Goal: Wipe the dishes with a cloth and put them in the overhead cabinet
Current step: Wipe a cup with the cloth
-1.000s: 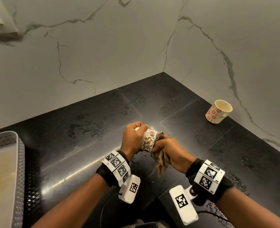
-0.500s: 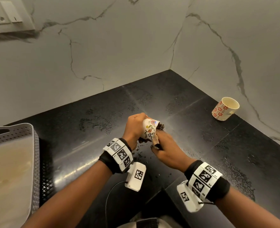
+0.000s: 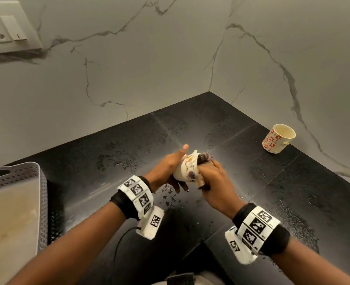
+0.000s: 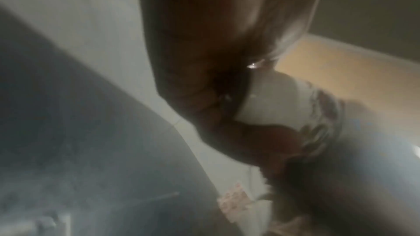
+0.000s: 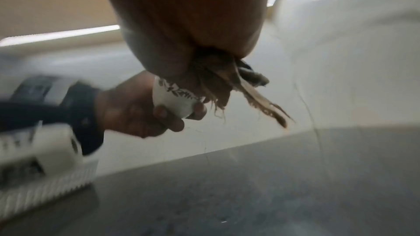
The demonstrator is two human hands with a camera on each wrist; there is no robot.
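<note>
Two hands meet over the black counter (image 3: 112, 153), both on one floral cup (image 3: 187, 168).

Left hand (image 3: 166, 169): fingers curled under the cup's base, thumb raised straight past its rim. The right wrist view shows those fingers (image 5: 169, 114) wrapped round the white lower wall of the cup (image 5: 175, 100).

Right hand (image 3: 213, 182): clenched on a brown cloth (image 3: 205, 158) pushed into the cup's mouth; frayed cloth ends (image 5: 261, 96) hang below the fist. The left wrist view is blurred; only the cup's pale side (image 4: 279, 103) against the palm can be made out.

Cup, change against the earlier frames: a second ago the cloth hung loose below the cup, outside it; now most of it is bunched in or at the mouth. The left thumb, folded over the cup before, now stands free. The cup is tilted with its mouth toward the right hand, held above the counter, not touching it.

Second cup (image 3: 278, 138), red-flowered: right of the held cup, well apart, standing by the marble wall (image 3: 129, 79), as before.

Grey perforated basket (image 3: 40, 194): far left of the held cup, at the frame edge.

Socket plate (image 3: 7, 31): on the wall, upper left.
</note>
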